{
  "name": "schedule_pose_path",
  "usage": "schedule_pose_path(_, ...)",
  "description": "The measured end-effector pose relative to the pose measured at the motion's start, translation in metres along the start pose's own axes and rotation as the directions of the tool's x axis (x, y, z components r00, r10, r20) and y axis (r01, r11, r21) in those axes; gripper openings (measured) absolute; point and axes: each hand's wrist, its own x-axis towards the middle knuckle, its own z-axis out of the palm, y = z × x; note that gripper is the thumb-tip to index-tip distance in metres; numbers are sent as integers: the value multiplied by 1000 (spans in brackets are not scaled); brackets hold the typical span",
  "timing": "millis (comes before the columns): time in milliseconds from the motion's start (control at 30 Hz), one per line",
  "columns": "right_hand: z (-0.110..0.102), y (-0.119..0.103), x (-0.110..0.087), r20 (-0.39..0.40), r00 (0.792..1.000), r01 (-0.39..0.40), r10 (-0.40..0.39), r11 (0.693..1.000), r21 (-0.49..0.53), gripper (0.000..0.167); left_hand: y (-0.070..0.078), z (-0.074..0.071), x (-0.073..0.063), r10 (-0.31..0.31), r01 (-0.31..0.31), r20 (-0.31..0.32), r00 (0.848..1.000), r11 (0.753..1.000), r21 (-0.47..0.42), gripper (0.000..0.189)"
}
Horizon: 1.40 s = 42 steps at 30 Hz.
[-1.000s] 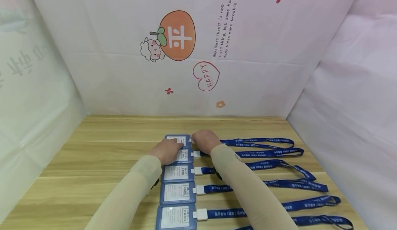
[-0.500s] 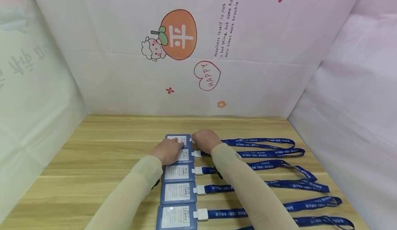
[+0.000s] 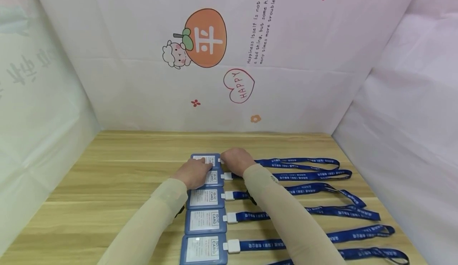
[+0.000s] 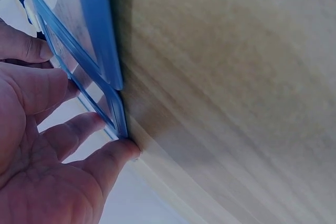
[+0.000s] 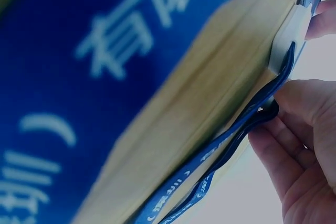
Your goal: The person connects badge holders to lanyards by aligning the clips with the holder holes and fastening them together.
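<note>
In the head view my left hand (image 3: 191, 173) lies over the farthest blue ID badge holder (image 3: 214, 156) of a column. Its spread fingers touch that holder's edge in the left wrist view, one tip at the corner (image 4: 122, 129). My right hand (image 3: 237, 161) is at the same holder's right end. The right wrist view shows its thumb and fingers pinching the blue lanyard (image 5: 252, 109) just below the white clip (image 5: 286, 38). Part of the farthest holder is hidden under the left hand.
Several more badge holders (image 3: 205, 221) lie edge to edge toward me, with white clips (image 3: 232, 217) on their right. Their lanyards (image 3: 361, 233) stretch rightward across the wooden table (image 3: 107, 201). White printed sheeting (image 3: 143, 98) walls the back and sides.
The view shifts slightly. Both hands keep nearly the same place at the farthest badge holder, and the holders and lanyards stay where they were.
</note>
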Motion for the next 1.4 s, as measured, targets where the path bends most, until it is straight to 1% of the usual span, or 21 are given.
schedule_pose_path(233, 1, -2, 1, 6, 1000, -16, 16, 1000, 4, 17, 1, 0, -3, -17, 17, 9, 1000, 1000, -21, 44)
schedule_pose_path(433, 2, 0, 0, 28, 999, -21, 21, 1000, 21, 20, -1, 0, -4, -10, 11, 5, 1000, 1000, -22, 44)
schedule_pose_path(633, 3, 4, -2, 24, 999, -45, 44, 997, 65, 24, -2, -2, -3, 5, -5, 3, 1000, 1000, -13, 44)
schedule_pose_path(833, 4, 8, -5, 18, 998, -62, 60, 993, 100, 28, -3, -3, -4, 5, -5, -7, 1000, 1000, -23, 44)
schedule_pose_path(967, 4, 9, -8, 33, 996, -86, 83, 988, 127, 33, -4, -2, -4, 13, -13, -11, 1000, 1000, -18, 45)
schedule_pose_path(1000, 4, 9, -8, 40, 994, -106, 101, 982, 156, 33, -4, -2, -4, 14, -14, -11, 1000, 1000, -16, 45)
schedule_pose_path(1100, 5, 10, -10, 49, 992, -121, 114, 978, 168, 35, -4, -1, -5, 10, -10, -8, 1000, 1000, -14, 46)
schedule_pose_path(1200, 6, 12, -10, 46, 992, -125, 119, 980, 157, 34, -3, -1, -6, 11, -12, -8, 1000, 1000, -16, 47)
schedule_pose_path(1233, 6, 13, -11, 45, 993, -112, 107, 985, 132, 34, -3, -1, -6, 12, -12, -9, 1000, 1000, -15, 47)
schedule_pose_path(1400, 7, 17, -13, 51, 992, -116, 112, 989, 87, 30, -3, -1, -7, 9, -10, -11, 1000, 1000, -11, 49)
